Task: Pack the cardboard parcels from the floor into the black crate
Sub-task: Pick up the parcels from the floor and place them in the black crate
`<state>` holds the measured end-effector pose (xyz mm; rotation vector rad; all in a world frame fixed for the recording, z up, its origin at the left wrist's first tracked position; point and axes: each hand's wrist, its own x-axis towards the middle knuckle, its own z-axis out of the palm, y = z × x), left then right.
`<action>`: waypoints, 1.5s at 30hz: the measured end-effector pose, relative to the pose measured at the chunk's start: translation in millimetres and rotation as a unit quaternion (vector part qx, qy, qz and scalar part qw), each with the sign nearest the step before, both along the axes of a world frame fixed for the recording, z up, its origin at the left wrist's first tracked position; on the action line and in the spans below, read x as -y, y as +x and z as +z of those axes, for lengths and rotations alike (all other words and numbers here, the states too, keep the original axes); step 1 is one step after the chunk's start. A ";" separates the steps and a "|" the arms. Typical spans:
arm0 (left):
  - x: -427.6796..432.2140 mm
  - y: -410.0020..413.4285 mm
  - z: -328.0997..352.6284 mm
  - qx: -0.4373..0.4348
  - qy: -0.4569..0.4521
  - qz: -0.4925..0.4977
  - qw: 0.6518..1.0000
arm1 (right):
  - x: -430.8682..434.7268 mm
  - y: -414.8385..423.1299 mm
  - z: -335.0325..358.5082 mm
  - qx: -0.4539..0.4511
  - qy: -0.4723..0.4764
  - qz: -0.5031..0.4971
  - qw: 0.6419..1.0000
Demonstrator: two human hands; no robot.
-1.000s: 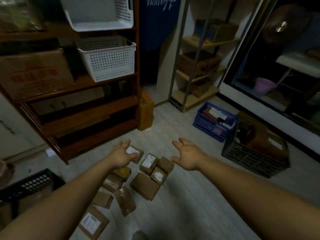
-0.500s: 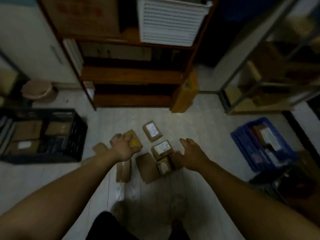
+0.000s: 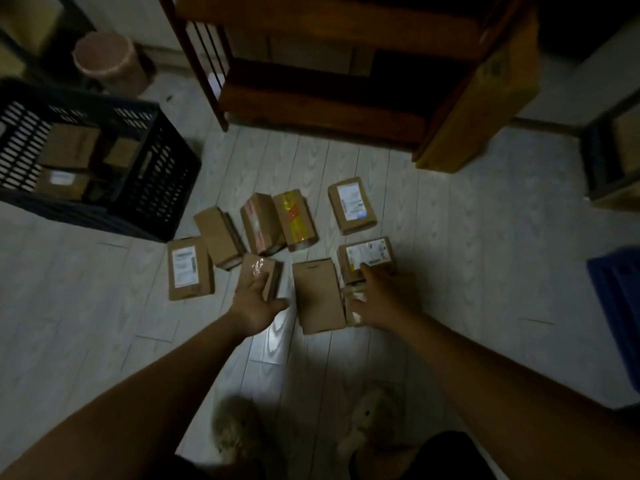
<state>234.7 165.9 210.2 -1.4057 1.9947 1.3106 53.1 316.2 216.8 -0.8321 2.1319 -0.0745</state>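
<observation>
Both arms are reaching down over the scatter of cardboard parcels on the pale plank floor (image 3: 467,289). The left hand (image 3: 258,299) is lying on a small parcel wrapped in clear tape (image 3: 258,268), its fingers (image 3: 259,281) straight and flat on the top and the thumb sticking out to the right, so nothing is being pinched. The right hand (image 3: 384,299) is hovering with its fingers spread. Its index finger (image 3: 363,271) is touching the near edge of a labelled parcel (image 3: 369,254), and the thumb is hanging over a small taped parcel (image 3: 353,306). The light is too dim to show any grip there. A plain brown parcel (image 3: 318,296) is lying between the two hands.

Farther out, five more are sitting on the floor: a yellow-taped parcel (image 3: 295,216), a red-taped parcel (image 3: 261,223), a plain parcel (image 3: 218,237), a left labelled parcel (image 3: 188,268) and a far labelled parcel (image 3: 351,206). The black crate (image 3: 162,174) is standing at the left, just beside that group, with packed parcels (image 3: 72,150) already lying inside.

A wooden shelf unit (image 3: 329,88) is standing beyond, with a large cardboard box (image 3: 481,98) leaning beside it. A pink bin (image 3: 107,60) is sitting behind the crate.
</observation>
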 end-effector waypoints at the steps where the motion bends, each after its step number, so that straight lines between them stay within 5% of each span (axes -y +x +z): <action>1: 0.6 -3.9 -35.6 -0.010 0.005 0.020 1.000 | 6.6 -0.3 -32.5 0.001 -0.006 -0.004 1.000; 8: -2.8 -25.7 -255.0 -0.050 0.047 0.108 0.992 | 40.8 10.9 -255.4 0.060 -0.065 -0.066 0.994; 12: -2.3 -33.2 -327.0 -0.063 0.071 0.138 0.986 | 45.9 11.0 -328.3 -0.003 -0.050 -0.058 0.997; 19: -15.7 -40.6 -352.6 -0.058 0.030 0.104 0.992 | 52.3 36.1 -350.8 -0.074 -0.014 0.000 0.997; 29: -20.6 -31.5 -366.5 -0.086 0.135 0.184 0.970 | 42.5 35.4 -369.5 -0.034 0.027 -0.043 0.998; 36: -11.6 -14.2 -291.3 -0.111 0.141 0.188 0.966 | 41.7 41.2 -300.9 0.023 -0.087 -0.120 0.989; 45: 13.4 6.5 1.2 -0.205 0.109 0.165 0.959 | 48.6 56.8 -19.7 0.062 -0.158 -0.154 0.973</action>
